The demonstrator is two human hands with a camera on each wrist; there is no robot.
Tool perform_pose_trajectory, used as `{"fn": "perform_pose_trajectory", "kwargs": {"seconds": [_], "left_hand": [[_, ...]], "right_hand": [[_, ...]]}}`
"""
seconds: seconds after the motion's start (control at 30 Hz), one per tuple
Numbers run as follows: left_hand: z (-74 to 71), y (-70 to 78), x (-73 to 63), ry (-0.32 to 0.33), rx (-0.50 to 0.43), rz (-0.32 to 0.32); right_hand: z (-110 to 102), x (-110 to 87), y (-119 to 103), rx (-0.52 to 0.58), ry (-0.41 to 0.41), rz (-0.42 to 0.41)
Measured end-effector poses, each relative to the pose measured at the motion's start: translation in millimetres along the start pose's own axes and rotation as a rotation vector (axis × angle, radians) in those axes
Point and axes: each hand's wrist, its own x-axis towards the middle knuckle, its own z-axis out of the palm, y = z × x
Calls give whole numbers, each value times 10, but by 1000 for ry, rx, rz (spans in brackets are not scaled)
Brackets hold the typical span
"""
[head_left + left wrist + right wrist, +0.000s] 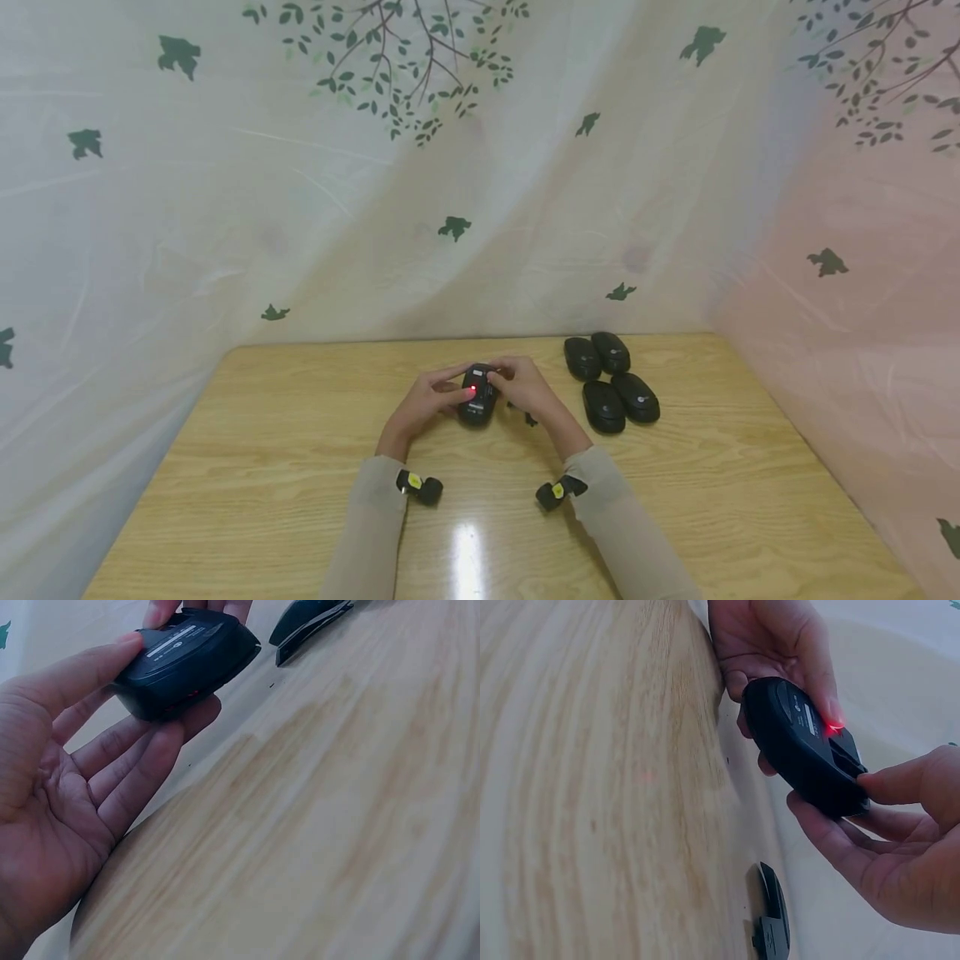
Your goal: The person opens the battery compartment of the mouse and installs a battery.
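A black computer mouse [476, 412] is held over the table, its labelled underside facing up and a red light glowing on it. My left hand [420, 407] grips one side, thumb on the underside beside the glow and fingers beneath. At the far end my right hand [531, 390] pinches the mouse; in the right wrist view its thumb [900, 782] presses by an opening in the underside. A loose black cover piece [775, 919] lies on the table near the right hand, mostly hidden by that hand and wrist in the head view.
Several more black mice [603, 407] sit close together on the wooden table [285, 467], to the right of my right hand. A pale curtain [360, 275] with leaf and bird prints stands along the table's back edge.
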Motion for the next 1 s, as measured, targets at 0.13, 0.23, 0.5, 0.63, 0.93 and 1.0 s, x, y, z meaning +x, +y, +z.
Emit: {"fn": "perform_pose_trajectory", "kwargs": {"seconds": [0.13, 0.23, 0.5, 0.63, 0.93, 1.0], "left_hand": [[-2, 14, -5, -2, -12, -6], [-4, 18, -8, -3, -28, -8], [0, 17, 2, 17, -22, -28], [5, 16, 12, 28, -60, -21], [16, 21, 20, 44, -76, -26], [16, 19, 25, 47, -77, -28]], "right_hand": [[-9, -16, -21, 6, -9, 17], [-35, -23, -36, 10, -35, 27], [-243, -36, -59, -91, -126, -19], [-369, -57, -98, -184, -150, 6], [-528, -65, -6, -465, -225, 65], [-528, -76, 23, -529, -243, 98]]}}
